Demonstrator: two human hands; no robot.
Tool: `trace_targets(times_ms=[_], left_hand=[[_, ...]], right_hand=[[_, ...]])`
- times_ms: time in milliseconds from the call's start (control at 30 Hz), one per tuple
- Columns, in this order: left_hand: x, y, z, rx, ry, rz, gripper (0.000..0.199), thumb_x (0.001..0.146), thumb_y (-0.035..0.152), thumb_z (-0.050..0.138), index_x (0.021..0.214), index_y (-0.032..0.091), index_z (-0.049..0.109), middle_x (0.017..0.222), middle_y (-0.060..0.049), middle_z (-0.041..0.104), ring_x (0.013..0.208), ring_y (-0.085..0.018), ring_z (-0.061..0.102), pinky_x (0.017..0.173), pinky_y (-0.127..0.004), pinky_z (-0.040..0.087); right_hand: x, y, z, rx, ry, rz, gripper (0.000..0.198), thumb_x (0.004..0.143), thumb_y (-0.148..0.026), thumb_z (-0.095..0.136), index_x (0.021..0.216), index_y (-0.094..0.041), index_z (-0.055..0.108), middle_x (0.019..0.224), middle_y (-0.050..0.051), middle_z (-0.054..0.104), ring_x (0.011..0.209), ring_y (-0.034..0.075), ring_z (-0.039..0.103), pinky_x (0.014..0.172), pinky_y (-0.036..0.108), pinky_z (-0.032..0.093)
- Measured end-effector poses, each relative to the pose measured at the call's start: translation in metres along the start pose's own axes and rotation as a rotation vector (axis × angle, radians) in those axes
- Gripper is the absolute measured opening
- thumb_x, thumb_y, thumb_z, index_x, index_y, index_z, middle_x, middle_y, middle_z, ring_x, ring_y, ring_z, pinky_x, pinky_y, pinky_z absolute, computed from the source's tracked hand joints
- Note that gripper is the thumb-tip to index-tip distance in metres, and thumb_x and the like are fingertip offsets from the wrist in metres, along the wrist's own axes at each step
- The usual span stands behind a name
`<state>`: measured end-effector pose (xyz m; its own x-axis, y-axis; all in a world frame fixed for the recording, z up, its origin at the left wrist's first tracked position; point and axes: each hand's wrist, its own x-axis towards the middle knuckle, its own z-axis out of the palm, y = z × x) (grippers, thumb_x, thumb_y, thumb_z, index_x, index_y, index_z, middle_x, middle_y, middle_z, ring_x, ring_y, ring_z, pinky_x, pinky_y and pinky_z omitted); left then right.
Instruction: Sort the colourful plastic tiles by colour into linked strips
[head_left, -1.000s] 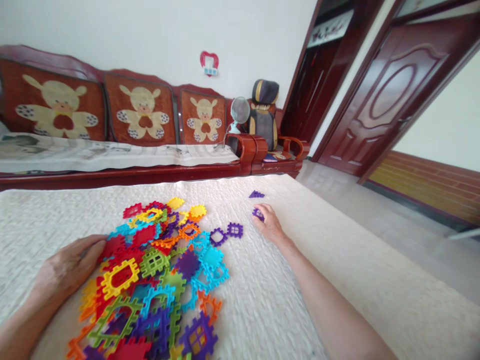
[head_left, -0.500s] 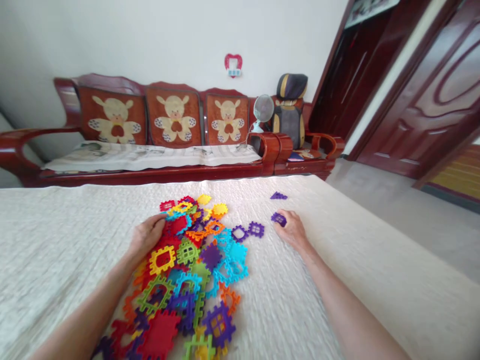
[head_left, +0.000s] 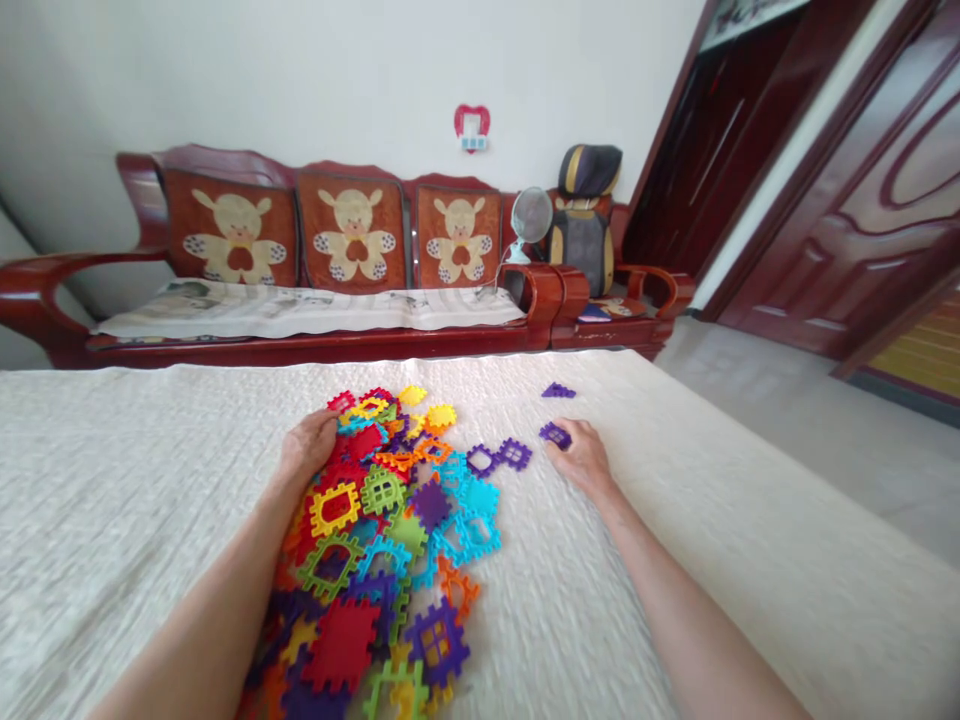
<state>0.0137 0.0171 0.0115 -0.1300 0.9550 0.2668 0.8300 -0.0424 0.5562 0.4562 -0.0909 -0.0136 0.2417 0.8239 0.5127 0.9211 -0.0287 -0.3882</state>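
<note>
My right hand pinches a small purple window-pattern building tile above the cloth, to the right of the pile. My left hand lies against the upper left edge of a heap of colourful interlocking plastic tiles. Its fingers stretch along the pieces without a grip that I can see; the fingertips are partly hidden. The forearm runs down the heap's left side. Between the heap and my right hand lie a purple frame tile and another purple window tile. Farther back rests a purple triangular tile.
A pale textured cloth covers the table. Behind it stands a wooden sofa with bear-pattern cushions, a small fan and a chair with a dark seat pad. A dark red door is at the right.
My left hand and forearm have moved right and slightly away from me, and the heap's left-side tiles have shifted right and bunched up. My right hand still holds the purple tile, nearly unmoved.
</note>
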Motion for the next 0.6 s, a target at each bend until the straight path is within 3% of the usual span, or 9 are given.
trace_targets(times_ms=[100,367,500,600], left_hand=[[-0.009,0.005,0.003,-0.020,-0.087,-0.027,0.041,0.086,0.031,0.042,0.116,0.022,0.069,0.120,-0.005,0.069,0.113,-0.023,0.062,0.098,-0.031,0.047],[-0.042,0.023,0.012,-0.230,-0.071,0.018,0.041,0.083,0.037,0.047,0.112,0.021,0.071,0.110,-0.004,0.073,0.105,-0.023,0.065,0.096,-0.032,0.049],[-0.037,0.000,-0.011,-0.360,-0.046,0.102,0.050,0.082,0.046,0.044,0.110,0.014,0.070,0.107,-0.007,0.073,0.103,-0.023,0.065,0.092,-0.031,0.050],[-0.043,-0.031,-0.034,-0.268,-0.075,0.118,0.047,0.080,0.048,0.046,0.104,0.017,0.072,0.109,-0.006,0.073,0.105,-0.022,0.064,0.095,-0.030,0.048]], right_hand=[[0.000,0.000,-0.001,-0.002,0.004,-0.004,0.038,0.073,-0.030,0.059,0.107,-0.015,0.067,0.102,0.012,0.065,0.100,0.028,0.061,0.093,0.041,0.047],[0.000,-0.001,-0.004,-0.012,-0.019,-0.010,0.036,0.074,-0.032,0.059,0.106,-0.017,0.068,0.103,0.011,0.066,0.099,0.027,0.061,0.093,0.040,0.047],[0.002,0.003,-0.001,-0.015,-0.023,-0.011,0.036,0.075,-0.035,0.059,0.106,-0.018,0.068,0.102,0.010,0.066,0.099,0.027,0.061,0.093,0.040,0.047],[0.003,0.006,0.001,-0.032,-0.034,-0.007,0.038,0.076,-0.036,0.059,0.107,-0.018,0.068,0.102,0.011,0.065,0.099,0.027,0.061,0.092,0.040,0.047]])
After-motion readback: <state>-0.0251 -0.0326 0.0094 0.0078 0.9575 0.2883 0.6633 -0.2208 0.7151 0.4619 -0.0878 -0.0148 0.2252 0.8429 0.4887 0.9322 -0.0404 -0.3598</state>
